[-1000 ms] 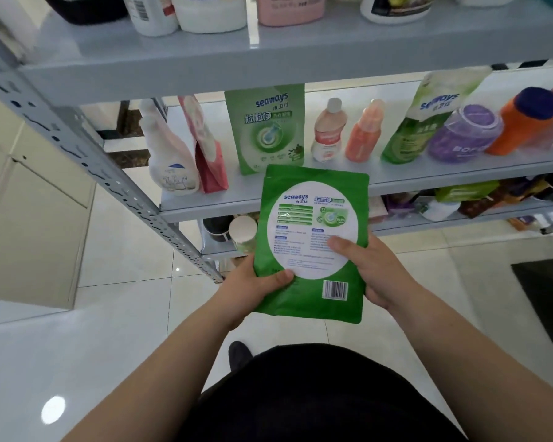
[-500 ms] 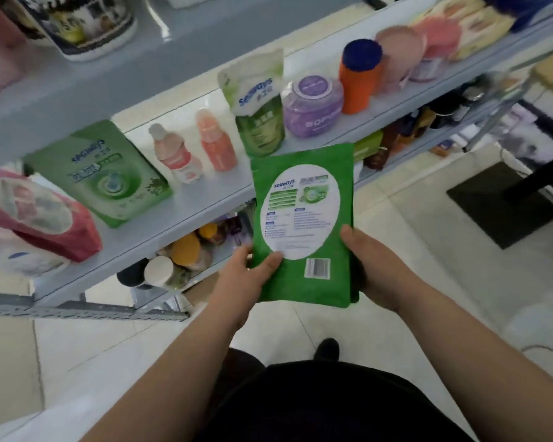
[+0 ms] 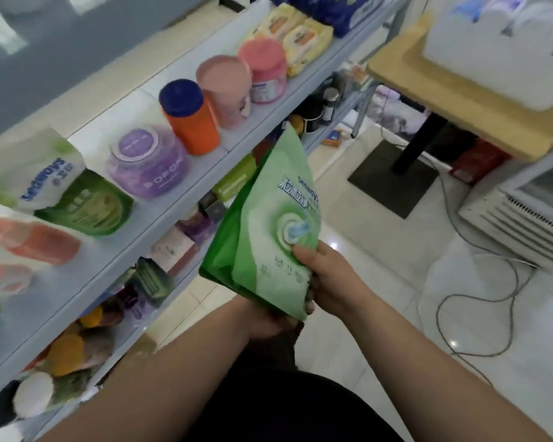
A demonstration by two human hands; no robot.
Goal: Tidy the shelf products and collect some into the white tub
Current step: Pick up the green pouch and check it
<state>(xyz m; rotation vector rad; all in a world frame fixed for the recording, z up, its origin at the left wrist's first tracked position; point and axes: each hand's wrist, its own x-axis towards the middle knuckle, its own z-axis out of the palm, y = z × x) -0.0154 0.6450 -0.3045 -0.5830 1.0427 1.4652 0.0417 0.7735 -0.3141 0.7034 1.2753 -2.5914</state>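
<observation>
A green plastic refill pouch [image 3: 268, 218] is held mid-frame, apart from the grey metal shelf [image 3: 233, 138]. It is pinched in the grip of the right hand [image 3: 332, 282], thumb on front; the left hand [image 3: 268, 322] lies under it (its grip cannot be told). The white tub [image 3: 498, 49], upper right on a wooden bench [image 3: 428, 90], is not yet reached, so collecting is judged unfinished.

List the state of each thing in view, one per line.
green pouch: off the shelf, tilted, in both hands
right hand: grips the pouch's lower edge
left hand: under the pouch, fingers hidden
orange jar: upright on shelf, lid on
white tub: on the wooden table
</observation>
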